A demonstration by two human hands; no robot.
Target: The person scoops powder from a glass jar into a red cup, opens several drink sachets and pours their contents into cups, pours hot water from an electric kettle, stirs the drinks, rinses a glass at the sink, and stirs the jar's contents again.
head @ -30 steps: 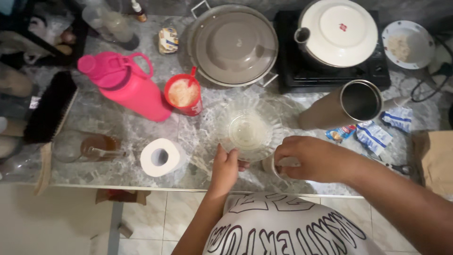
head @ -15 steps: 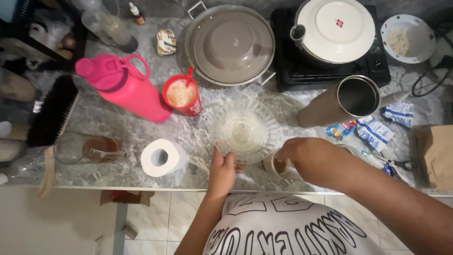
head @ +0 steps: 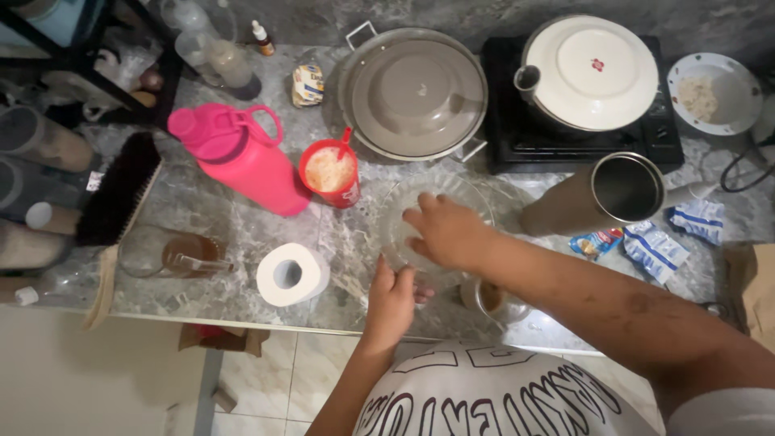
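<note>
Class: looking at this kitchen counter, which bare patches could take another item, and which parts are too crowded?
Bare marble shows between the pink bottle, the glass jug and the paper roll. Another patch lies along the front edge, right of the small cup. The back is crowded: the lidded pan, the stove and the steel flask. The right hand covers the glass bowl; the left hand touches its rim.

Head view, steeply down, near countertop [head: 242, 234]

Hand [head: 444, 232] hides bowl [head: 404, 211] (mostly).

glass bowl [head: 452, 190] | clear, ribbed | upright | grey marble counter, just beside red cup
</note>
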